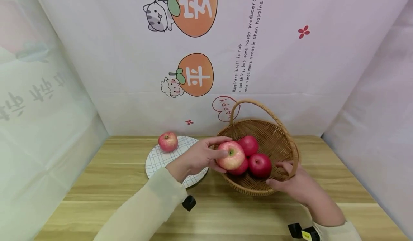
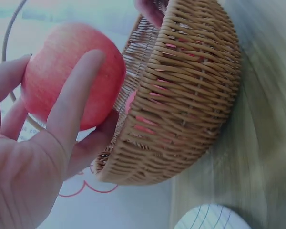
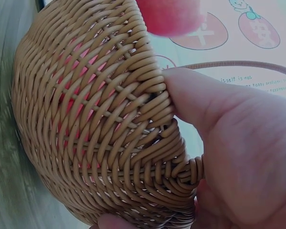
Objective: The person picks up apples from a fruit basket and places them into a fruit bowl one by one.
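Note:
My left hand grips a pale pink-yellow apple, its fingers curled round it, at the left rim of a brown wicker basket. In the left wrist view this apple is up at the basket's edge, above the weave. Several darker red apples lie inside the basket, partly hidden under the held one. On the basket's right side, my right hand holds the rim near the foot of the handle, thumb toward the front. The right wrist view shows the thumb pressed on the woven rim.
Left of the basket, a white plate with a checked pattern bears one pink apple; my left forearm crosses over its edge. All stands on a wooden table. A printed white cloth hangs behind the table, with more cloth at both sides.

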`<state>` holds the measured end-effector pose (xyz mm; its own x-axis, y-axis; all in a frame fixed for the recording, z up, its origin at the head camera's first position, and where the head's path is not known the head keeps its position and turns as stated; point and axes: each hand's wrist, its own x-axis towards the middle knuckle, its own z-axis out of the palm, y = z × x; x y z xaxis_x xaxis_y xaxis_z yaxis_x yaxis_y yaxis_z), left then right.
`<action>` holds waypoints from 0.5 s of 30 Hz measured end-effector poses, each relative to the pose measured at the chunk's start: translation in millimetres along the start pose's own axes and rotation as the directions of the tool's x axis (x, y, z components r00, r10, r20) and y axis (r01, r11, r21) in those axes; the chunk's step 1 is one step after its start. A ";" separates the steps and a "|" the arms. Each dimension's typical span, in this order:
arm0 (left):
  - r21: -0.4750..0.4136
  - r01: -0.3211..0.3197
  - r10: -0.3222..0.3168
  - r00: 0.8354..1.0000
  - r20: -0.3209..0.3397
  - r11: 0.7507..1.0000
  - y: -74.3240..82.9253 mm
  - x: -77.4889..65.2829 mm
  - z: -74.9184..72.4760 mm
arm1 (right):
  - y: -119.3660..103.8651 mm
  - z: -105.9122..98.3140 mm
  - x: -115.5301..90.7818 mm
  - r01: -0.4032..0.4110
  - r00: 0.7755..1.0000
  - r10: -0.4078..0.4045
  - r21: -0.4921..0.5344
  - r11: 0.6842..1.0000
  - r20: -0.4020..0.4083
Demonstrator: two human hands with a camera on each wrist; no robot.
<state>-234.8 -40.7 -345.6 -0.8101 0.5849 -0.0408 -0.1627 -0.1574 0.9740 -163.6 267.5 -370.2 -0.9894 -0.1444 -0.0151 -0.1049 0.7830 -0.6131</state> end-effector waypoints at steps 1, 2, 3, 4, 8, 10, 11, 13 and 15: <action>0.007 -0.002 0.002 1.000 -0.004 1.000 1.3 -3.9 -1.6 | 0.1 0.1 -0.2 0.001 1.000 -0.001 0.009 1.000 0.005; 0.013 -0.003 0.003 1.000 -0.010 1.000 2.6 -8.2 -3.4 | 0.1 0.4 -0.5 0.003 1.000 -0.003 0.017 1.000 0.008; 0.021 0.000 0.001 1.000 -0.020 1.000 3.9 -13.2 -5.3 | 0.2 0.7 -0.7 0.007 1.000 -0.007 0.024 1.000 0.008; 0.025 0.003 -0.002 0.999 -0.032 1.000 5.1 -18.3 -7.5 | 0.3 1.0 -0.9 0.009 1.000 -0.009 0.032 0.999 0.010; 0.028 0.022 -0.018 0.993 -0.118 0.999 7.6 -41.3 -18.8 | 0.6 1.6 -0.9 0.015 1.000 -0.016 0.034 0.999 0.010; 0.030 0.028 -0.023 0.986 -0.166 0.999 6.6 -54.0 -26.3 | 0.6 1.4 -0.7 0.014 1.000 -0.015 0.031 0.999 0.013; 0.033 0.028 -0.021 0.982 -0.189 0.999 5.4 -60.5 -30.8 | 0.5 1.1 -0.6 0.013 1.000 -0.013 0.027 1.000 0.014; 0.040 0.026 -0.016 0.972 -0.233 0.999 2.5 -73.3 -40.9 | 0.5 0.4 -0.2 0.011 1.000 -0.011 0.020 1.000 0.016; 0.040 0.024 -0.013 0.964 -0.265 0.999 -0.9 -85.4 -52.6 | 0.5 -0.3 0.2 0.012 1.000 -0.012 0.014 1.000 0.018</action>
<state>-195.1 -132.4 -354.7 -0.9282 0.3552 -0.1108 -0.1597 -0.1113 0.9809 -163.9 268.0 -370.3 -0.9861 -0.1647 -0.0215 -0.1154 0.7727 -0.6242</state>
